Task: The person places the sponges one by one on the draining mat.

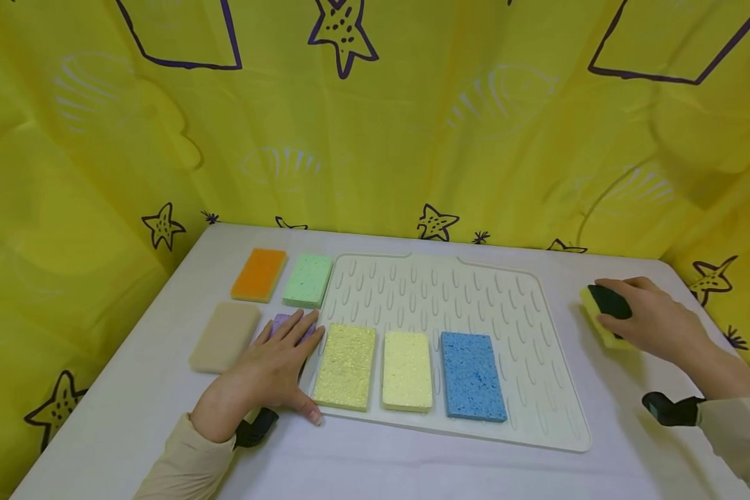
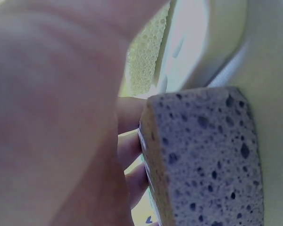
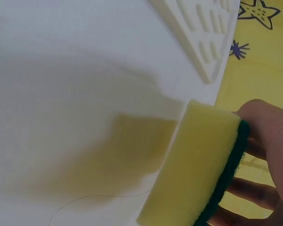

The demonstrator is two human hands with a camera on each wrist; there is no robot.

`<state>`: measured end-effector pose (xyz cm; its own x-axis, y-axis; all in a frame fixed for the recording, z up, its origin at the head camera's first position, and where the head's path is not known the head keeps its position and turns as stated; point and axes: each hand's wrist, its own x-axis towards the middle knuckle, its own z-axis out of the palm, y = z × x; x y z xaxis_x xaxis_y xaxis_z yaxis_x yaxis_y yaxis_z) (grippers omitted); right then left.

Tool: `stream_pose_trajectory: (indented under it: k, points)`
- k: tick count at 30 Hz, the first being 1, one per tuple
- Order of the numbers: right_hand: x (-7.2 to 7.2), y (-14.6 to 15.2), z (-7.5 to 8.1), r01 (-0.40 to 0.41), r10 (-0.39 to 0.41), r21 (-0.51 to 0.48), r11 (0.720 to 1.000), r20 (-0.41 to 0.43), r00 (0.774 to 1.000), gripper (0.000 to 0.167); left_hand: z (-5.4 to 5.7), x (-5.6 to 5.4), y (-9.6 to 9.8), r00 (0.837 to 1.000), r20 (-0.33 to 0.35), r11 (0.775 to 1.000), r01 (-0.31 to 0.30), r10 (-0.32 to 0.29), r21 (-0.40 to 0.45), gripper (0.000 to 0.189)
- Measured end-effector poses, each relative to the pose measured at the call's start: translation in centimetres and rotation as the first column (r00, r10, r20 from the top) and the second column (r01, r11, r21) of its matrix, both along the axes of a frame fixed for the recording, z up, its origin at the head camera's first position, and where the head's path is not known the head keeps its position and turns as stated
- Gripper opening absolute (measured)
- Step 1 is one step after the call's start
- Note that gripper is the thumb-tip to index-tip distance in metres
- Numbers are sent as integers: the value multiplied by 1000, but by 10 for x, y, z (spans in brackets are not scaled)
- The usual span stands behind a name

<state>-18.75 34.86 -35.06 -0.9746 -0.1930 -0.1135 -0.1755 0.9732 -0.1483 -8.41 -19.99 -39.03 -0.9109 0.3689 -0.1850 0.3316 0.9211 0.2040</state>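
at the right of a white table (image 1: 412, 465), the right hand (image 1: 662, 323) pinches a yellow-and-green foam sponge (image 3: 193, 165), a lift-or-place step likely needing steadiness, the left hand (image 1: 269, 378) seemingly resting unclenched on a purple porous sponge (image 2: 207, 160).

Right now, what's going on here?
A person's right hand holds a yellow-green scouring sponge to the right of the ribbed mat. The left hand is spread over a purple sponge left of it. On the mat lie a coarse yellow sponge, pale yellow sponge and blue sponge; an orange sponge, mint sponge and beige sponge lie left of it.
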Motion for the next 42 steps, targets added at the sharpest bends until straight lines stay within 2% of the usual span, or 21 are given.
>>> stream_pose_trajectory:
  k: [15, 28, 42]
  points:
    - [15, -23, -1, -47, 48, 16, 999, -38, 998, 78, 1, -1, 0, 1000, 6, 1000, -1, 1, -4, 135]
    - [31, -52, -2, -84, 83, 2, 996, -96, 992, 70, -1, 0, 1, 1000, -3, 1000, 1, -1, -11, 134]
    - [56, -86, -13, -101, 101, -6, 995, -54, 993, 72, -1, -1, 0, 1000, -2, 1000, 1, -1, -12, 136]
